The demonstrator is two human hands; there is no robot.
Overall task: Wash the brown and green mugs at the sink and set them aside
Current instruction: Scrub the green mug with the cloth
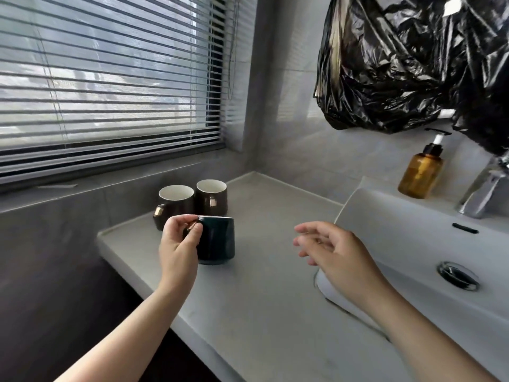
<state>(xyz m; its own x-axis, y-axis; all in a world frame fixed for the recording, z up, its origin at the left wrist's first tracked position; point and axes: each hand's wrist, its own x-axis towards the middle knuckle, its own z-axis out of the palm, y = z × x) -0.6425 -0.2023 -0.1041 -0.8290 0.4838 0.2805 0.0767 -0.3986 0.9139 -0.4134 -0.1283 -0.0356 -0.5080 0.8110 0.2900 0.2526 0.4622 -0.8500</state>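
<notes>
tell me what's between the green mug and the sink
Between the green mug and the sink lies only bare grey countertop in the head view; the open right hand hovers above it near the sink.

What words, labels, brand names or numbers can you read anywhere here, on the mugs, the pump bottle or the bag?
No text can be read here.
Green mug, left brown mug, right brown mug: plain, no print showing.
Amber pump bottle: no label showing.
White patch on the black plastic bag: too blurred to tell whether it carries writing.
</notes>
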